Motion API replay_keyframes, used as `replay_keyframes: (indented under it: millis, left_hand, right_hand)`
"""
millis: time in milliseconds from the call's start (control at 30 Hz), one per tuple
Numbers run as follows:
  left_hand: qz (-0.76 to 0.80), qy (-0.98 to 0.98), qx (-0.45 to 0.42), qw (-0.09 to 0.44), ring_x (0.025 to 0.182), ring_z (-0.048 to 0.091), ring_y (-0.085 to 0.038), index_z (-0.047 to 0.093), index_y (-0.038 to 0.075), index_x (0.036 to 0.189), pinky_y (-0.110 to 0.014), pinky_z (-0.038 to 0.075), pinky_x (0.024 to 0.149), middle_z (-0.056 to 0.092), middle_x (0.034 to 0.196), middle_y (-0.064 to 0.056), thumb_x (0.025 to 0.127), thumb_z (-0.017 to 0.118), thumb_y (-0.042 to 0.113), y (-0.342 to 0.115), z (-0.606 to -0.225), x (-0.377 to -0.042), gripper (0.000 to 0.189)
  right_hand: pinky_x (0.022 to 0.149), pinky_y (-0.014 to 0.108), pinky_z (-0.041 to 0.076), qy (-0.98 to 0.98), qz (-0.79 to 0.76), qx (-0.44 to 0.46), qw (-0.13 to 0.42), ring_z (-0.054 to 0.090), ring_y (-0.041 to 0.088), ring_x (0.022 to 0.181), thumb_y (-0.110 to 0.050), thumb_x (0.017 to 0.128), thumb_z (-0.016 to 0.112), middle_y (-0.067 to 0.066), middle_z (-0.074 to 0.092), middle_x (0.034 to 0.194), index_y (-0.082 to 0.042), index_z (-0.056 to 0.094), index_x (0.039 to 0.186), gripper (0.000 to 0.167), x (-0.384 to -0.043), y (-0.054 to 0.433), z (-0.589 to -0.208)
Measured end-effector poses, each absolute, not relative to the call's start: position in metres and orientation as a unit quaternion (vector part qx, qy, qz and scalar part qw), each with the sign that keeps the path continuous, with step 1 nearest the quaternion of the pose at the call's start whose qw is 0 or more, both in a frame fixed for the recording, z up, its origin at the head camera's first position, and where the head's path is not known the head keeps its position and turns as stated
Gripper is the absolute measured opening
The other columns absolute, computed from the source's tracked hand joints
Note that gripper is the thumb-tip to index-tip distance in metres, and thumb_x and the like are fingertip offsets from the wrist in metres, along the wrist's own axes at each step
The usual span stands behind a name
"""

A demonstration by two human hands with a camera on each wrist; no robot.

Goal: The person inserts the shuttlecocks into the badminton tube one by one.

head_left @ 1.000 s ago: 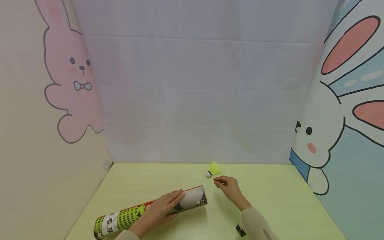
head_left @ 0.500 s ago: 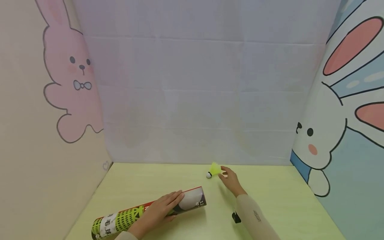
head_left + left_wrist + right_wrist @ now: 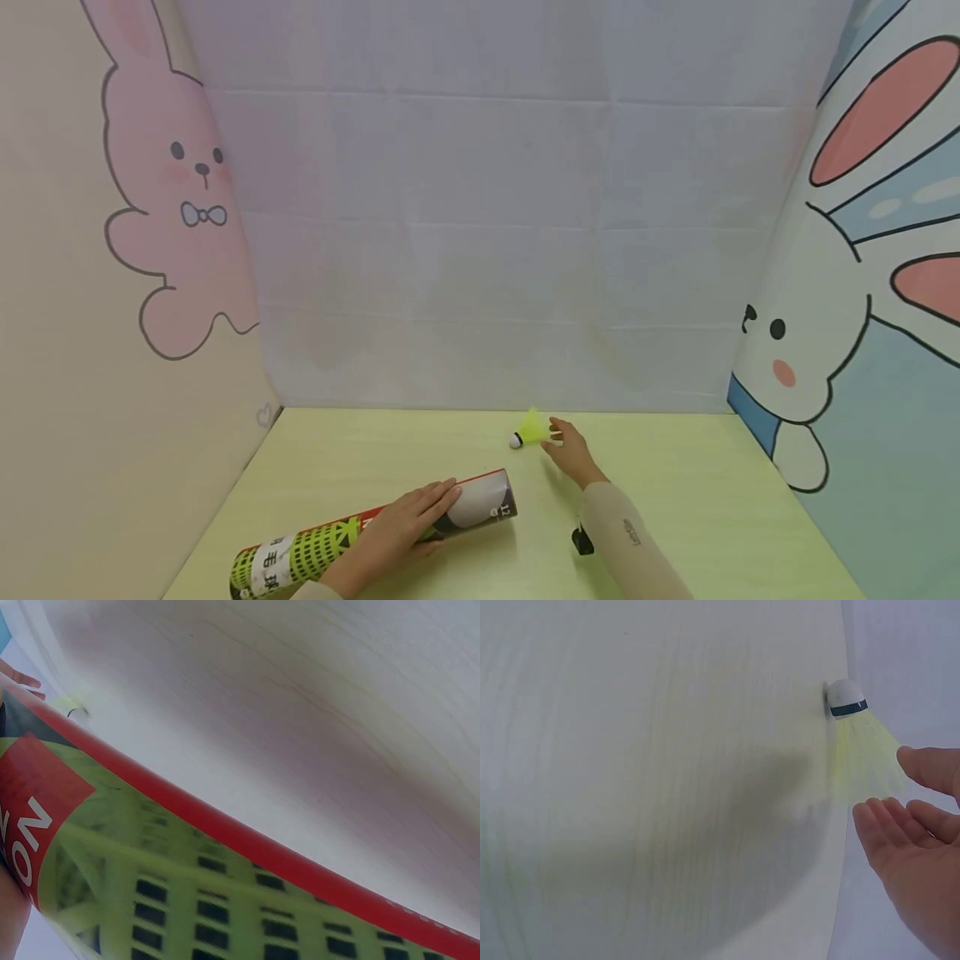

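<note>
A long shuttlecock tube [image 3: 480, 500], printed in green, white, red and grey, lies slantwise on the table. My left hand [image 3: 397, 525] grips it near the middle, fingers over the top and thumb on the near side. In the left wrist view the tube [image 3: 225, 855] fills the lower part. Further back lies a yellow shuttlecock [image 3: 533, 427] with a white cork and dark band. My right hand [image 3: 573, 454] is at its skirt end, thumb and fingers apart. In the right wrist view the thumb lies by the skirt of the shuttlecock [image 3: 862, 750]; whether it touches, I cannot tell.
The pale yellow-green table [image 3: 675, 492] ends at a white cloth backdrop [image 3: 480, 250]. Side walls with painted rabbits bound it left and right. A small black object [image 3: 582, 540] shows beside my right sleeve.
My right hand has reached away from me to the shuttlecock's skirt, its fingers spreading apart. The shuttlecock appears shifted very slightly left. My left hand and the tube stay nearly still.
</note>
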State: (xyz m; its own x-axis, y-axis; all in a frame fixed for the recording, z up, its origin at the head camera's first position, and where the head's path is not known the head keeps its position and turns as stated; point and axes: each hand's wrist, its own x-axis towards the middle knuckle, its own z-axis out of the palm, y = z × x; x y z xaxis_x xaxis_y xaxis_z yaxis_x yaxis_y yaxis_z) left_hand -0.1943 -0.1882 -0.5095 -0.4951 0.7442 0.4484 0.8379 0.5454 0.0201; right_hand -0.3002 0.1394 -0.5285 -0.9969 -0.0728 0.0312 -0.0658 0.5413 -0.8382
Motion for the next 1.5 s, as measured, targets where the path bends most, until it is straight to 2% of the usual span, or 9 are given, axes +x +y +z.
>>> replay_keyframes:
  millis: [133, 267, 433, 600, 667, 833, 900, 1200, 1500]
  left_hand:
    - [-0.122, -0.856, -0.463, 0.196, 0.123, 0.053, -0.026, 0.041, 0.004, 0.146, -0.04, 0.051, 0.091, 0.048, 0.143, -0.013, 0.072, 0.086, 0.025, -0.187, -0.51, -0.194, 0.089]
    - [-0.124, -0.853, -0.467, 0.199, 0.123, 0.053, -0.026, 0.041, 0.003, 0.146, -0.04, 0.051, 0.091, 0.048, 0.143, -0.014, 0.072, 0.086, 0.024, -0.186, -0.51, -0.193, 0.089]
    - [-0.13, -0.849, -0.472, 0.2, 0.123, 0.052, -0.026, 0.041, 0.003, 0.146, -0.04, 0.051, 0.091, 0.048, 0.143, -0.014, 0.071, 0.086, 0.024, -0.185, -0.51, -0.192, 0.09]
    - [-0.13, -0.851, -0.469, 0.196, 0.124, 0.052, -0.026, 0.04, 0.004, 0.146, -0.04, 0.051, 0.092, 0.045, 0.146, -0.01, 0.072, 0.086, 0.024, -0.185, -0.509, -0.191, 0.09]
    - [-0.126, -0.852, -0.468, 0.195, 0.125, 0.052, -0.025, 0.04, 0.004, 0.146, -0.039, 0.05, 0.093, 0.044, 0.147, -0.009, 0.076, 0.083, 0.027, -0.185, -0.508, -0.191, 0.085]
    - [-0.127, -0.85, -0.472, 0.197, 0.124, 0.052, -0.025, 0.04, 0.004, 0.147, -0.039, 0.051, 0.092, 0.044, 0.147, -0.009, 0.076, 0.083, 0.027, -0.184, -0.508, -0.191, 0.086]
    - [-0.129, -0.85, -0.472, 0.196, 0.123, 0.052, -0.026, 0.04, 0.004, 0.146, -0.04, 0.051, 0.091, 0.046, 0.145, -0.01, 0.071, 0.086, 0.023, -0.184, -0.508, -0.191, 0.091]
    - [-0.127, -0.853, -0.469, 0.192, 0.124, 0.052, -0.025, 0.039, 0.004, 0.147, -0.04, 0.051, 0.09, 0.047, 0.144, -0.012, 0.073, 0.085, 0.025, -0.185, -0.505, -0.193, 0.09]
    - [-0.122, -0.847, -0.474, 0.207, 0.123, 0.053, -0.025, 0.039, 0.004, 0.147, -0.038, 0.051, 0.09, 0.045, 0.146, -0.01, 0.071, 0.086, 0.024, -0.183, -0.508, -0.198, 0.092]
  right_hand:
    - [0.086, 0.047, 0.051, 0.873, -0.486, -0.037, -0.013, 0.057, 0.041, 0.105, 0.001, 0.091, 0.061, 0.026, 0.058, 0.113, 0.014, 0.051, 0.127, 0.04, -0.296, 0.137, -0.533]
    - [0.079, 0.041, 0.054, 0.874, -0.484, -0.023, -0.036, 0.061, 0.034, 0.091, 0.002, 0.088, 0.064, 0.02, 0.064, 0.098, 0.013, 0.062, 0.108, 0.023, -0.293, 0.134, -0.536]
    - [0.069, 0.037, 0.054, 0.88, -0.472, -0.003, -0.056, 0.062, 0.028, 0.081, 0.001, 0.088, 0.066, 0.016, 0.066, 0.088, 0.009, 0.068, 0.092, 0.009, -0.288, 0.132, -0.538]
    - [0.064, 0.035, 0.054, 0.882, -0.467, 0.004, -0.066, 0.063, 0.028, 0.078, 0.001, 0.088, 0.066, 0.015, 0.067, 0.085, 0.007, 0.069, 0.09, 0.007, -0.282, 0.134, -0.537]
    - [0.064, 0.036, 0.055, 0.883, -0.464, -0.001, -0.071, 0.064, 0.029, 0.078, 0.002, 0.088, 0.065, 0.016, 0.067, 0.085, 0.008, 0.069, 0.09, 0.007, -0.28, 0.136, -0.537]
    - [0.068, 0.037, 0.055, 0.883, -0.463, -0.019, -0.069, 0.064, 0.029, 0.08, 0.001, 0.089, 0.064, 0.015, 0.068, 0.088, 0.008, 0.069, 0.094, 0.01, -0.273, 0.143, -0.536]
    - [0.069, 0.037, 0.055, 0.884, -0.462, -0.022, -0.066, 0.064, 0.027, 0.081, 0.0, 0.09, 0.064, 0.014, 0.068, 0.088, 0.008, 0.069, 0.095, 0.011, -0.272, 0.146, -0.535]
    - [0.065, 0.033, 0.055, 0.885, -0.461, -0.021, -0.063, 0.063, 0.02, 0.076, -0.002, 0.089, 0.066, 0.008, 0.068, 0.085, 0.004, 0.071, 0.094, 0.009, -0.266, 0.151, -0.516]
    - [0.062, 0.03, 0.054, 0.891, -0.436, -0.054, -0.109, 0.064, 0.019, 0.072, -0.003, 0.087, 0.069, 0.008, 0.069, 0.081, 0.003, 0.072, 0.091, 0.008, -0.246, 0.158, -0.499]
